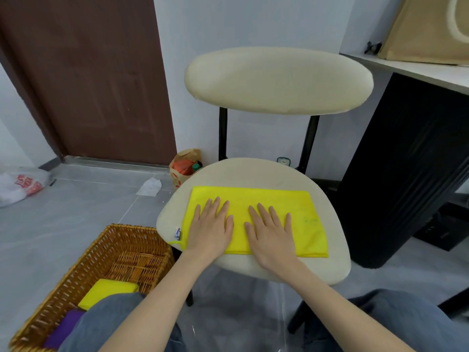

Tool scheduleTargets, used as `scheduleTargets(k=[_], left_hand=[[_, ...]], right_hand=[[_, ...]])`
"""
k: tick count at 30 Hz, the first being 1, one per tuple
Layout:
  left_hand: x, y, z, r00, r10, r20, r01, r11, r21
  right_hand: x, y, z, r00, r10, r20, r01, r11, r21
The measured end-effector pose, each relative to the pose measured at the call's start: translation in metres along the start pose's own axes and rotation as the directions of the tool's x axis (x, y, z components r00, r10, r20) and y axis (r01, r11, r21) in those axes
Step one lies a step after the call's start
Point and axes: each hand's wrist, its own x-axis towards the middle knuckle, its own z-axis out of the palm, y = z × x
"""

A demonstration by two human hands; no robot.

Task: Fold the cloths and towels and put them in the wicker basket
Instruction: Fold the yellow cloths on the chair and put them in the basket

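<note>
Cream chair on grey tiled floor, brown door, pale walls, black cabinet

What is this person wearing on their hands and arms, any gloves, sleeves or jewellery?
Nothing shows on them. The left hand and right hand are bare, with no gloves, rings or watch in view. The forearms are uncovered, with no sleeves in view. Blue denim jeans cover the knees.

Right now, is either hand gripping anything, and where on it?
No grip. The left hand and right hand both lie flat, fingers straight, pressing on the yellow cloth spread on the chair seat.
</note>
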Motion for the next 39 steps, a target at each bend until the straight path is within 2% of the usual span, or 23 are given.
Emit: scheduleTargets(k=[6, 12, 16, 17, 19, 21, 23, 25, 27, 29, 31, 35, 39], left_hand=[[0.001, -0.007, 0.003, 1.0, 0.005, -0.014, -0.006, 1.0, -0.022], [0.007, -0.034, -0.003, 0.99, -0.143, 0.014, 0.144, 0.982, -0.12], [0.007, -0.04, -0.007, 0.989, -0.142, 0.043, 0.148, 0.971, -0.189], [0.007, -0.04, -0.007, 0.989, -0.146, 0.024, 0.148, 0.964, -0.219], [0.008, -0.042, -0.011, 0.984, -0.172, -0.05, 0.15, 0.944, -0.293], [0.012, -0.046, -0.016, 0.97, -0.21, -0.12, 0.152, 0.917, -0.37], [0.014, -0.049, -0.019, 0.955, -0.264, -0.134, 0.177, 0.873, -0.454], [0.015, -0.05, -0.02, 0.948, -0.295, -0.119, 0.204, 0.852, -0.483], [0.015, -0.048, -0.018, 0.953, -0.282, -0.107, 0.215, 0.884, -0.415], [0.014, -0.045, -0.016, 0.96, -0.259, -0.107, 0.208, 0.914, -0.348], [0.014, -0.043, -0.018, 0.962, -0.254, -0.097, 0.205, 0.912, -0.357], [0.008, -0.043, -0.027, 0.968, -0.231, -0.098, 0.179, 0.91, -0.374], [-0.004, -0.033, -0.033, 0.982, -0.159, -0.1, 0.133, 0.963, -0.233]], right_hand=[[0.006, 0.026, -0.002, 1.0, -0.011, 0.005, 0.011, 1.0, -0.027], [0.01, 0.052, -0.008, 0.996, 0.082, 0.035, -0.081, 0.997, -0.016], [0.007, 0.055, -0.012, 0.997, 0.079, 0.016, -0.08, 0.996, 0.029], [0.005, 0.053, -0.014, 0.999, 0.034, -0.016, -0.034, 0.999, 0.038], [-0.001, 0.048, -0.02, 0.982, -0.147, -0.12, 0.151, 0.988, 0.024], [-0.008, 0.044, -0.024, 0.914, -0.349, -0.207, 0.358, 0.934, 0.008], [-0.017, 0.041, -0.027, 0.841, -0.484, -0.243, 0.486, 0.872, -0.057], [-0.024, 0.04, -0.025, 0.784, -0.564, -0.26, 0.538, 0.826, -0.169], [-0.028, 0.042, -0.021, 0.727, -0.62, -0.293, 0.568, 0.784, -0.25], [-0.029, 0.042, -0.021, 0.684, -0.649, -0.334, 0.574, 0.761, -0.303], [-0.028, 0.043, -0.021, 0.654, -0.665, -0.362, 0.552, 0.746, -0.372], [-0.026, 0.046, -0.029, 0.693, -0.64, -0.332, 0.487, 0.755, -0.44], [-0.008, 0.058, -0.037, 0.811, -0.49, -0.319, 0.379, 0.856, -0.352]])
